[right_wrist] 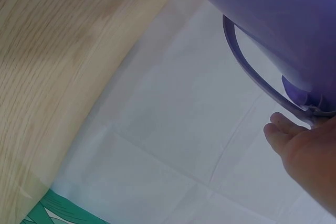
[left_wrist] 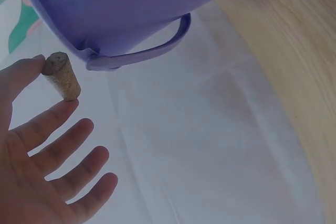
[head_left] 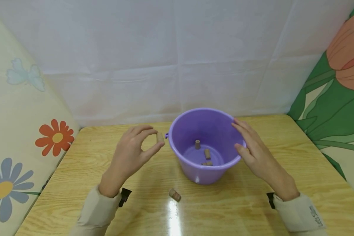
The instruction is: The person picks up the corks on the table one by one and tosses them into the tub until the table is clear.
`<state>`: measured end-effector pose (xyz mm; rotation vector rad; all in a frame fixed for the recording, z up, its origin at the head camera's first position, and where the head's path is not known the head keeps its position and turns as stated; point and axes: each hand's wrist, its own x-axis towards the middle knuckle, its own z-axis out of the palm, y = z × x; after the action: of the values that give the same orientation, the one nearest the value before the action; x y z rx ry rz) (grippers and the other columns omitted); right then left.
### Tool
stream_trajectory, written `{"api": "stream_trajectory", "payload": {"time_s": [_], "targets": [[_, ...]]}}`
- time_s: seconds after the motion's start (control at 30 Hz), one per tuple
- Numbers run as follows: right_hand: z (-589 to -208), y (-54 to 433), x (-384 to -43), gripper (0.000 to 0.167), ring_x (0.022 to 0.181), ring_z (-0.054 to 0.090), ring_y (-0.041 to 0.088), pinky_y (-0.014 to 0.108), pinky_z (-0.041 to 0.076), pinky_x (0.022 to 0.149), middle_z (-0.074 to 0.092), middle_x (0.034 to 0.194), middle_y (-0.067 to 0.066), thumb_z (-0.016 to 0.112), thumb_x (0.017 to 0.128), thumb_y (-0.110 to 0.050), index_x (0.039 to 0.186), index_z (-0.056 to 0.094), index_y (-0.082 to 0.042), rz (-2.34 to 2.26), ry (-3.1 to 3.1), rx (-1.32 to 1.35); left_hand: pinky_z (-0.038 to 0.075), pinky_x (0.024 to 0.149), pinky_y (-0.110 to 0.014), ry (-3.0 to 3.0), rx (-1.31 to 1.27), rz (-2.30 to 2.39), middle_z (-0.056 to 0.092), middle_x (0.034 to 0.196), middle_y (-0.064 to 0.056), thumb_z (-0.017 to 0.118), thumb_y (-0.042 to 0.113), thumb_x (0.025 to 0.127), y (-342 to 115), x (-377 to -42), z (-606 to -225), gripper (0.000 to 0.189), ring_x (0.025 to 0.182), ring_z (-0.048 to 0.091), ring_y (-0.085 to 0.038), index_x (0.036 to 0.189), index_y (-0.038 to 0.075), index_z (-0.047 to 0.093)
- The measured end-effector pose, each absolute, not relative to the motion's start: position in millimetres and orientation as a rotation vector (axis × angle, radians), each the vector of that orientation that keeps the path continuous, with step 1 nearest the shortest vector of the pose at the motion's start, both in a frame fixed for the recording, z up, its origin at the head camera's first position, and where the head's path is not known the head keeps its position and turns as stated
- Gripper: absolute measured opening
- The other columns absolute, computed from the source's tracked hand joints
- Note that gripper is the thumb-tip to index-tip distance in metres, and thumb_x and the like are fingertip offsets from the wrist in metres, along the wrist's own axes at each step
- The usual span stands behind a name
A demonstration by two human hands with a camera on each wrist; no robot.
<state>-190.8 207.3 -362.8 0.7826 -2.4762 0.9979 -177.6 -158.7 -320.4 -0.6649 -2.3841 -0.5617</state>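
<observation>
Between thumb and index fingertip, my left hand (head_left: 131, 149) pinches a tapered cork stopper (left_wrist: 63, 77); its other fingers are spread in the left wrist view. This cork is just left of the rim of a purple bucket (head_left: 200, 175), level with the handle's pivot. My right hand (head_left: 258, 157) holds the bucket's right rim, thumb and fingertips over the edge. Inside on the bottom are several corks: one upright (head_left: 197, 144), others lying down (head_left: 207, 154). One more cork (head_left: 174, 195) lies on the table in front of the bucket.
The bucket stands on a wood-grain table (head_left: 283, 137). Its purple handle (left_wrist: 142, 56) hangs down behind it. A white sheet (head_left: 121, 65) covers the back wall, with flower-printed panels (head_left: 14, 131) along both sides.
</observation>
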Motion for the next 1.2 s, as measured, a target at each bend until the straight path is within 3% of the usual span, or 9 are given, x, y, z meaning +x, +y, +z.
{"api": "stream_trajectory", "payload": {"time_s": [0.17, 0.4, 0.77, 0.97, 1.2], "targets": [[-363.7, 207.3, -191.2, 0.056, 0.147, 0.026, 0.040, 0.046, 0.022, 0.122, 0.030, 0.160, 0.016, 0.051, 0.097, -0.006, 0.151, 0.037, -0.003, 0.999, -2.468, 0.779, 0.053, 0.093, -0.048, -2.370, -0.656, -0.591, 0.072, 0.114, -0.011, 0.082, 0.036, 0.080, -148.9, -179.9, -314.0, 0.042, 0.110, 0.064, -0.031, 0.106, 0.004, 0.074], [-363.7, 207.2, -191.4, 0.057, 0.148, 0.026, 0.038, 0.048, 0.021, 0.123, 0.031, 0.160, 0.015, 0.052, 0.096, -0.005, 0.151, 0.037, -0.004, 1.010, -2.465, 0.778, 0.054, 0.092, -0.046, -2.348, -0.704, -0.602, 0.072, 0.111, -0.009, 0.081, 0.036, 0.081, -131.5, -184.9, -311.3, 0.040, 0.108, 0.065, -0.029, 0.105, 0.005, 0.075], [-363.7, 207.2, -191.4, 0.057, 0.149, 0.025, 0.031, 0.039, 0.019, 0.123, 0.032, 0.159, 0.017, 0.052, 0.096, -0.005, 0.151, 0.038, -0.004, 1.005, -2.453, 0.781, 0.054, 0.086, -0.040, -2.364, -0.763, -0.565, 0.072, 0.109, -0.007, 0.081, 0.037, 0.082, -111.4, -193.7, -315.3, 0.039, 0.101, 0.065, -0.025, 0.104, 0.006, 0.075], [-363.6, 206.8, -191.4, 0.057, 0.148, 0.027, 0.034, 0.035, 0.018, 0.124, 0.033, 0.159, 0.017, 0.052, 0.095, -0.004, 0.151, 0.038, -0.004, 1.001, -2.445, 0.785, 0.053, 0.090, -0.043, -2.401, -0.770, -0.558, 0.071, 0.111, -0.008, 0.080, 0.039, 0.082, -101.0, -196.4, -316.9, 0.040, 0.106, 0.064, -0.027, 0.106, 0.007, 0.074], [-363.1, 206.3, -190.7, 0.057, 0.146, 0.028, 0.042, 0.042, 0.020, 0.124, 0.031, 0.160, 0.015, 0.052, 0.096, -0.004, 0.151, 0.037, -0.004, 1.006, -2.456, 0.781, 0.052, 0.096, -0.045, -2.417, -0.798, -0.557, 0.071, 0.114, -0.009, 0.077, 0.041, 0.084, -92.8, -199.5, -318.7, 0.040, 0.110, 0.063, -0.029, 0.109, 0.009, 0.074]]}}
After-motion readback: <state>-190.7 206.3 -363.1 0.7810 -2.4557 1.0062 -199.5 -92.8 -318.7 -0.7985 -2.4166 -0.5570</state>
